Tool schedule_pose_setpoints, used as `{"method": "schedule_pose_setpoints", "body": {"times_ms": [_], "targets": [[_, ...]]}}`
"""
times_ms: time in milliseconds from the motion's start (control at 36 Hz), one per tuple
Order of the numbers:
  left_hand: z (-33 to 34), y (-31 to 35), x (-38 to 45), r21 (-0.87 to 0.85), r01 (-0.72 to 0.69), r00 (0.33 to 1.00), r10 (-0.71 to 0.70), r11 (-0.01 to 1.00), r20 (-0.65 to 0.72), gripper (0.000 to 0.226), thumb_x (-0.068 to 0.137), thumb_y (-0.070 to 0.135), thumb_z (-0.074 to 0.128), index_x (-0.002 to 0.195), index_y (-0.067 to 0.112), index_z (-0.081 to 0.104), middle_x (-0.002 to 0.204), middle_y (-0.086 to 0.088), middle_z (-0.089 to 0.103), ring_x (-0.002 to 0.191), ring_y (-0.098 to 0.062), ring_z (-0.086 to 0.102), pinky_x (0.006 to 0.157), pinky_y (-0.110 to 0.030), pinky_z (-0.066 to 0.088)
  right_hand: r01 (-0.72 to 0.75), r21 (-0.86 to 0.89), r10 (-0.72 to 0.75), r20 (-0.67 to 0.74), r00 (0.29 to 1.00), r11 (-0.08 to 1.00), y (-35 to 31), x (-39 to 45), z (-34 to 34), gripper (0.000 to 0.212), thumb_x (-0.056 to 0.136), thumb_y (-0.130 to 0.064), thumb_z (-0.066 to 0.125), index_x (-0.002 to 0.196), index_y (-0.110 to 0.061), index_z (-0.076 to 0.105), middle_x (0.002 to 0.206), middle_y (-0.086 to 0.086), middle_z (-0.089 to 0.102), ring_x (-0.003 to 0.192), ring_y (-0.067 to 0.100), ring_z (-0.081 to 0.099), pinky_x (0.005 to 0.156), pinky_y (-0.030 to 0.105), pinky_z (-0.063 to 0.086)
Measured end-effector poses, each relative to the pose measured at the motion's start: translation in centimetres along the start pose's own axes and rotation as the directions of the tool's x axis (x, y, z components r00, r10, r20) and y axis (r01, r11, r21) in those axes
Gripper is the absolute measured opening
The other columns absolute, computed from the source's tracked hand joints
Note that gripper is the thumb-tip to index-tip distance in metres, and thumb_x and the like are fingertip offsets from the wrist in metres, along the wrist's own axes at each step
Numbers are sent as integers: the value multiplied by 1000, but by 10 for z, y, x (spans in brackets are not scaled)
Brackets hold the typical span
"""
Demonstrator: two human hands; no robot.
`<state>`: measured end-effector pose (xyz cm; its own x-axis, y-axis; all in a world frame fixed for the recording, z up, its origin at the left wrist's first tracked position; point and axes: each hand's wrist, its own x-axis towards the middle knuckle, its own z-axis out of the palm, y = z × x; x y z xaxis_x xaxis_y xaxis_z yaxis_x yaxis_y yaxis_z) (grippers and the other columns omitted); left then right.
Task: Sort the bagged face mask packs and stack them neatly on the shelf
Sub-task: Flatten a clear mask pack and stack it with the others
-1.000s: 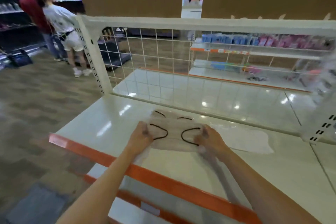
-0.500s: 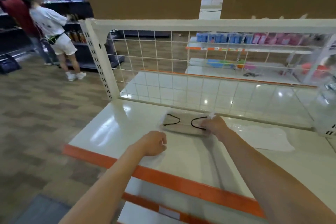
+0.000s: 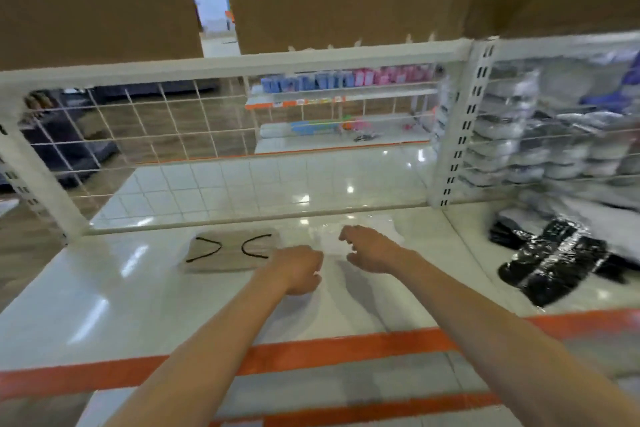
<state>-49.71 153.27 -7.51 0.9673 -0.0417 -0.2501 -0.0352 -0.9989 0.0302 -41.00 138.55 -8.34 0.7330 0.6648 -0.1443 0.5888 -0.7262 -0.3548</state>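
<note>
On the white shelf (image 3: 104,295), a tan mask pack (image 3: 230,252) with black ear loops lies flat near the wire grid back panel (image 3: 194,135). Just right of that pack, the left hand (image 3: 297,270) hovers with fingers curled into a loose fist, gripping nothing visible. Further right of the tan pack, the right hand (image 3: 372,248) reaches over a clear white mask pack (image 3: 349,236), fingers bent and apart; whether it grips the pack cannot be told. Well right of the tan pack lie black mask packs (image 3: 557,260). No writing is legible.
</note>
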Motion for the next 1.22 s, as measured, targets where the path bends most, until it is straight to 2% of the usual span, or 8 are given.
{"method": "schedule_pose_setpoints", "body": {"times_ms": [111,250,389,583,694,889,1083,1222], "targets": [[-4,84,33,64,-103,995,104,993,-12,31,95,29,45,121,13,53,122,-8,55,109,-26,55,89,-34,45,-46,-270,61,50,997,962,63,-63,-16,44,92,-10,48,135,-8,38,132,13,45,119,29,47,95,38,42],[-13,206,73,100,-267,962,272,959,-39,31,95,30,45,119,13,52,120,-10,54,107,-27,54,86,-36,45,-176,-411,177,-36,984,894,150,-151,-46,41,91,-14,47,131,-10,40,128,11,46,121,29,46,95,41,38],[-15,333,101,80,-403,908,409,912,-84,24,91,27,47,111,17,57,116,-9,58,107,-30,57,77,-33,45,-366,-349,343,-129,931,863,236,-242,-75,42,90,-14,48,132,-11,42,134,9,44,127,28,42,98,40,37],[-14,455,122,70,-516,852,520,854,-56,32,90,29,46,115,15,59,121,-11,59,113,-30,56,89,-37,47,-569,-150,553,-138,822,808,332,-331,-85,43,90,-10,47,131,-7,39,136,14,40,125,33,44,95,36,39],[-17,496,144,-8,-562,824,559,827,-91,38,86,33,41,110,14,64,112,-10,63,106,-31,59,85,-38,50,-598,-48,584,-168,794,800,369,-346,-78,40,89,-11,49,128,-10,42,135,9,37,123,30,43,95,35,39],[-29,538,226,-102,-490,858,457,866,-235,22,89,27,50,101,13,62,109,-10,53,103,-28,54,82,-33,43,-586,1,578,-159,800,811,441,-328,-98,40,91,-14,47,130,-10,44,128,12,39,121,31,43,97,39,40],[-54,567,311,-155,-426,892,385,891,-238,24,89,26,50,102,11,62,110,-10,58,99,-27,57,80,-34,47,-565,-94,552,-136,823,820,516,-295,-170,41,92,-18,48,133,-16,45,134,9,39,123,30,45,96,37,40],[-62,563,343,-189,-357,922,313,915,-229,22,90,25,50,99,9,62,106,-11,60,97,-27,58,77,-31,45,-542,-15,529,-193,826,841,557,-254,-201,40,94,-18,48,133,-12,44,132,12,43,121,31,46,98,36,39]]}}
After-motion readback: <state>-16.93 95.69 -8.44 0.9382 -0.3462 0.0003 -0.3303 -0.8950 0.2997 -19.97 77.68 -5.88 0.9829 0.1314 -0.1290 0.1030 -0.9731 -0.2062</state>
